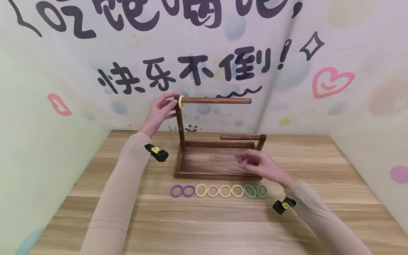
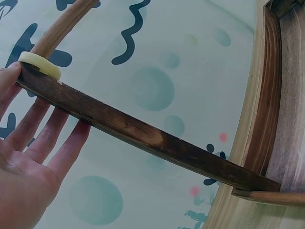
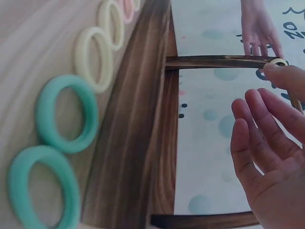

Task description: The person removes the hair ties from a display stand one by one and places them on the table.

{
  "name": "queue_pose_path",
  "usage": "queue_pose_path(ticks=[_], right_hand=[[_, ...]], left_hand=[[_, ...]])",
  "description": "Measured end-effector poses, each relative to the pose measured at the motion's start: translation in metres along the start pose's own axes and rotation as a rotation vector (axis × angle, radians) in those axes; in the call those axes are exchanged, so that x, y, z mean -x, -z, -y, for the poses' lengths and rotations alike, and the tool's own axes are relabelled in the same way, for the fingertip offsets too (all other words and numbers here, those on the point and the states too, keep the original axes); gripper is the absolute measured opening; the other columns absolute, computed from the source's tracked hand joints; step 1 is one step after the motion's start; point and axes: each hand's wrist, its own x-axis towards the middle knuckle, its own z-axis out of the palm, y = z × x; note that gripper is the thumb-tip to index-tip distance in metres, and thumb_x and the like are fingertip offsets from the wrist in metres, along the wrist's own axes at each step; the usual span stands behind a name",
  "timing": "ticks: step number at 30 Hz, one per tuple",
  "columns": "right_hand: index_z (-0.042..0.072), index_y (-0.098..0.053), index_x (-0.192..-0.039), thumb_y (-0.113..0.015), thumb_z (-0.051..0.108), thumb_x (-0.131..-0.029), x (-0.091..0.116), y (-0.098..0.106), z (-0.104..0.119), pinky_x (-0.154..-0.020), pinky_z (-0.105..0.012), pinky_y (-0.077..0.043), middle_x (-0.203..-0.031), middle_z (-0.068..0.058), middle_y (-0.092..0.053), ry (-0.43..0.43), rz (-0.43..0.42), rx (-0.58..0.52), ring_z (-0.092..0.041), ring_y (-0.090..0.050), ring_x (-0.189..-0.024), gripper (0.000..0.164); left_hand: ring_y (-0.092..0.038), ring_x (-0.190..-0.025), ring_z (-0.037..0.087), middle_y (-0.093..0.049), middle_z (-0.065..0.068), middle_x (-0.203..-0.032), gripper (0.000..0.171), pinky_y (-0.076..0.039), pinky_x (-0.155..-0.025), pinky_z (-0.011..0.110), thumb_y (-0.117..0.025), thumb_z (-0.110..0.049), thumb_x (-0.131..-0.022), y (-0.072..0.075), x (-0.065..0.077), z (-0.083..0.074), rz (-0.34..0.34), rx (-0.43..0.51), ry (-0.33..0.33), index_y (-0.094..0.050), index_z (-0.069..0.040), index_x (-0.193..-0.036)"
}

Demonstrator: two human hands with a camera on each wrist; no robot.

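Observation:
On the upper bar (image 1: 220, 100) of a dark wooden rack (image 1: 180, 129) hangs a pale yellow ring (image 1: 180, 106), right against the left post. My left hand (image 1: 158, 110) holds the top of that post beside the ring, thumb on one side and fingertips on the other. In the left wrist view the yellow ring (image 2: 45, 67) encircles the bar's base near the thumb. Over the right part of the rack's tray, my right hand (image 1: 262, 165) hovers with loosely bent fingers and nothing in its grasp. The right wrist view shows the same relaxed hand (image 3: 276, 164).
Along the tray's front lies a row of rings: two purple (image 1: 176, 197), several yellow (image 1: 201, 196), one pink (image 1: 213, 196) and two green (image 1: 262, 197). A shorter, lower bar (image 1: 240, 137) stands at the rack's right. Behind the wooden table (image 1: 153, 219) hangs a printed wall cloth (image 1: 204, 46).

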Motion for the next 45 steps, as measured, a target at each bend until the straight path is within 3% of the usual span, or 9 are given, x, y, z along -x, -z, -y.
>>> queue_pose_path(ticks=[9,16,23,30,36,45], right_hand=[[0.007,-0.061,-0.124,-0.071,0.001,-0.087,-0.018,-0.003,0.012,-0.087,-0.043,-0.052,-0.125,-0.008,-0.059,0.069,-0.052,0.029,-0.023,-0.059,-0.105,0.039],[0.000,-0.058,-0.126,-0.072,-0.005,-0.084,-0.031,-0.004,0.031,-0.098,-0.040,-0.045,-0.130,-0.011,-0.056,0.114,-0.074,0.051,-0.025,-0.053,-0.117,0.044],[0.004,-0.056,-0.131,-0.072,-0.001,-0.085,-0.047,-0.002,0.030,-0.100,-0.042,-0.044,-0.131,-0.008,-0.057,0.153,-0.091,0.040,-0.024,-0.051,-0.121,0.048],[0.008,-0.055,-0.133,-0.071,0.007,-0.088,-0.062,0.003,0.038,-0.104,-0.041,-0.040,-0.134,-0.005,-0.055,0.138,-0.123,0.065,-0.020,-0.049,-0.123,0.048],[0.003,-0.052,-0.135,-0.070,0.003,-0.088,-0.076,0.006,0.050,-0.106,-0.041,-0.036,-0.136,-0.010,-0.052,0.130,-0.131,0.045,-0.023,-0.045,-0.127,0.050],[-0.011,-0.051,-0.130,-0.067,-0.006,-0.086,-0.088,0.011,0.093,-0.107,-0.046,-0.035,-0.133,-0.023,-0.052,0.142,-0.132,0.019,-0.033,-0.045,-0.125,0.047]], left_hand=[[-0.061,-0.100,0.021,-0.062,0.013,-0.114,0.030,-0.051,-0.091,0.046,-0.061,-0.018,-0.097,0.000,-0.001,0.001,0.005,0.010,-0.011,-0.061,-0.013,-0.126],[-0.061,-0.100,0.021,-0.062,0.012,-0.113,0.029,-0.051,-0.091,0.045,-0.060,-0.017,-0.097,0.000,-0.001,0.001,0.006,0.016,-0.011,-0.062,-0.014,-0.126],[-0.061,-0.099,0.021,-0.062,0.012,-0.112,0.028,-0.052,-0.089,0.044,-0.060,-0.017,-0.097,0.000,-0.001,0.001,0.003,0.029,-0.018,-0.063,-0.014,-0.124],[-0.061,-0.101,0.021,-0.062,0.012,-0.114,0.029,-0.052,-0.090,0.045,-0.060,-0.017,-0.097,-0.001,0.000,0.000,0.003,0.023,-0.014,-0.062,-0.013,-0.125],[-0.061,-0.100,0.022,-0.061,0.013,-0.115,0.029,-0.052,-0.090,0.045,-0.060,-0.017,-0.097,0.000,0.000,0.000,-0.001,0.018,-0.012,-0.062,-0.013,-0.126],[-0.062,-0.099,0.021,-0.062,0.013,-0.115,0.029,-0.053,-0.089,0.044,-0.061,-0.017,-0.097,0.001,-0.002,0.002,0.002,0.018,-0.015,-0.062,-0.012,-0.125]])
